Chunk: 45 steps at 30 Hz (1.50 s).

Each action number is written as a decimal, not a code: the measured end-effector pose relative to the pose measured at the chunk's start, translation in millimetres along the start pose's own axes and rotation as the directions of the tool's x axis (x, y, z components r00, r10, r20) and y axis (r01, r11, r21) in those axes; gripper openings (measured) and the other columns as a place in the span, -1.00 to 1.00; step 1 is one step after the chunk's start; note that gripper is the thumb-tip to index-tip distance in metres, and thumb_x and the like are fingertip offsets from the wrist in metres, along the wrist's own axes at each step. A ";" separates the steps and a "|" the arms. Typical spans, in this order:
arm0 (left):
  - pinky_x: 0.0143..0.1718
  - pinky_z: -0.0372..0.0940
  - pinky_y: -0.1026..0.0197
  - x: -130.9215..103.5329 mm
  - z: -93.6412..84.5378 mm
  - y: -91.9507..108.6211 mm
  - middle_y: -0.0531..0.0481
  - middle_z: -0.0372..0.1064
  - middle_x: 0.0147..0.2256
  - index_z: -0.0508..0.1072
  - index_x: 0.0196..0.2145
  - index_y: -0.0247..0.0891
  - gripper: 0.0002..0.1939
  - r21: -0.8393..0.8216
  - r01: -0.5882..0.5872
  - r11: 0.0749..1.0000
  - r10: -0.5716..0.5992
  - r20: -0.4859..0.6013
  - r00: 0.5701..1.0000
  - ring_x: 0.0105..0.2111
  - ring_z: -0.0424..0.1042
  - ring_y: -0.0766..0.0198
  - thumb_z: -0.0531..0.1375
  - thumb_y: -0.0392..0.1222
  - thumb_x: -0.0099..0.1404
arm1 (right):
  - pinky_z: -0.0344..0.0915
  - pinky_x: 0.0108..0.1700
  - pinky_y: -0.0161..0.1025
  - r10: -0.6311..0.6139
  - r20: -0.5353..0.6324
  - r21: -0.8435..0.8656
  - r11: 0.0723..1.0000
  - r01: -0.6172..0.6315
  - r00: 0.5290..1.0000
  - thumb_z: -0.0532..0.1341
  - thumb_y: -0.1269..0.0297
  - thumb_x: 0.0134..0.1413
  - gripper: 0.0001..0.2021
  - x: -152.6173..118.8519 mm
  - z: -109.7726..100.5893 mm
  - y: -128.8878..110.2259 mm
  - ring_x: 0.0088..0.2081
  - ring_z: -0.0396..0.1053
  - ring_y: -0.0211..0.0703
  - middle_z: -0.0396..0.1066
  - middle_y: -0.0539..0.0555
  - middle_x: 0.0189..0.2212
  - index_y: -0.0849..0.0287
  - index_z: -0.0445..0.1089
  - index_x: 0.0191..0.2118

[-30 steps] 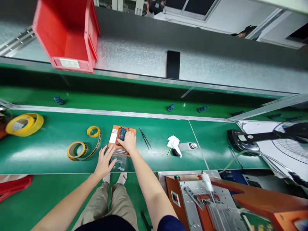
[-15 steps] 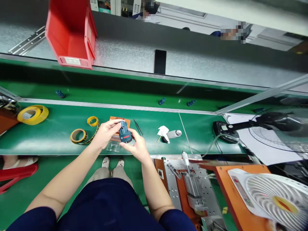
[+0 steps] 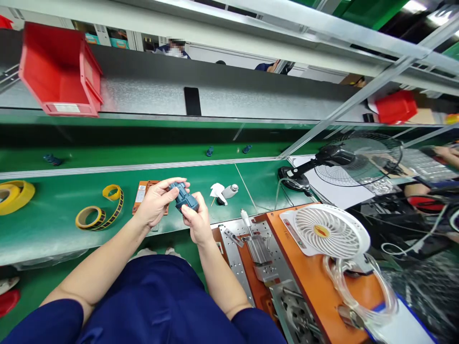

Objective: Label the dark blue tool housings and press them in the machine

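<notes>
Compared with the earlier frames, the blue part (image 3: 184,197) is turned: the red lettering that faced the camera a moment ago is no longer readable. First it was at the orange fixture under the right hand; now it is raised between both hands. The view has swung toward the right, bringing in all of the white fan (image 3: 332,229) and a second red bin (image 3: 397,107).

The left hand (image 3: 156,203) is closed on the far, left end of the blue part, thumb on its near side and fingers curled around the end. The right hand (image 3: 200,220) grips the near, right end, with the thumb pressed on its face; how far its fingers wrap underneath cannot be told. The hands are apart but near each other, joined by the part, which lies tilted between them, above the counter (image 3: 175,173).

The orange fixture (image 3: 140,195) rests just beyond the left hand and is partly hidden by it. Well to the left of that hand lies a yellow tape roll (image 3: 89,218). Right of the right hand, a white cloth (image 3: 217,191) lies against a bottle (image 3: 230,191). The white fan is farther right, on an orange machine (image 3: 304,270). Beyond the hands, a phone (image 3: 192,101) rests on the shelf (image 3: 143,91).
</notes>
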<state>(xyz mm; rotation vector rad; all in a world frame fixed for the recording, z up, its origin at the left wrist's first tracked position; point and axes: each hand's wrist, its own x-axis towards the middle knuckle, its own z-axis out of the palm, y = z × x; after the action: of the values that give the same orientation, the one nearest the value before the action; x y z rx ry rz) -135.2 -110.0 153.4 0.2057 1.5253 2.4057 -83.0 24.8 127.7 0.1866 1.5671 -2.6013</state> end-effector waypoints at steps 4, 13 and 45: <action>-0.06 0.45 0.05 0.1 6.1 -1.9 -0.21 0.57 -0.06 0.60 -0.07 -0.24 -0.58 0.011 0.008 1.000 -0.008 -0.010 1.000 -0.10 0.57 0.06 0.43 -0.03 0.14 | -0.29 -0.65 -0.46 -0.023 0.014 0.087 0.996 0.022 1.000 0.34 0.05 0.00 -0.60 -0.3 2.0 -2.2 -0.63 -0.22 -0.45 0.03 -0.22 -0.57 0.06 0.06 -0.38; -0.24 0.39 0.22 3.5 3.0 -12.1 -0.07 0.57 -0.27 0.60 -0.18 -0.23 -0.67 0.200 -0.135 0.971 0.159 -0.114 0.981 -0.28 0.51 0.21 0.36 0.05 0.21 | -0.32 -0.66 -0.48 0.235 0.221 0.228 0.931 -0.284 0.947 0.27 -0.14 0.09 -0.59 7.1 8.2 -8.0 -0.68 -0.15 -0.46 0.17 -0.18 -0.63 0.05 0.16 -0.25; -0.38 0.08 0.24 65.4 -34.2 61.6 0.13 0.18 -0.54 0.28 -0.54 -0.21 -0.62 0.695 -0.150 0.703 0.138 0.074 0.988 -0.48 0.16 0.34 0.12 0.06 0.33 | 0.02 -0.69 -0.41 0.016 0.058 -0.380 0.925 0.007 0.998 0.23 -0.17 0.17 -0.59 43.0 65.9 -7.2 -0.68 0.01 -0.43 0.17 -0.18 -0.55 0.05 0.16 -0.19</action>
<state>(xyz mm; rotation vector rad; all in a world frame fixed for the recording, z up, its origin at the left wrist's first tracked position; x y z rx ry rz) -216.5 -143.7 192.1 0.5121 2.4323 1.7743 -130.1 -31.0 157.8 0.0777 2.0015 -2.2145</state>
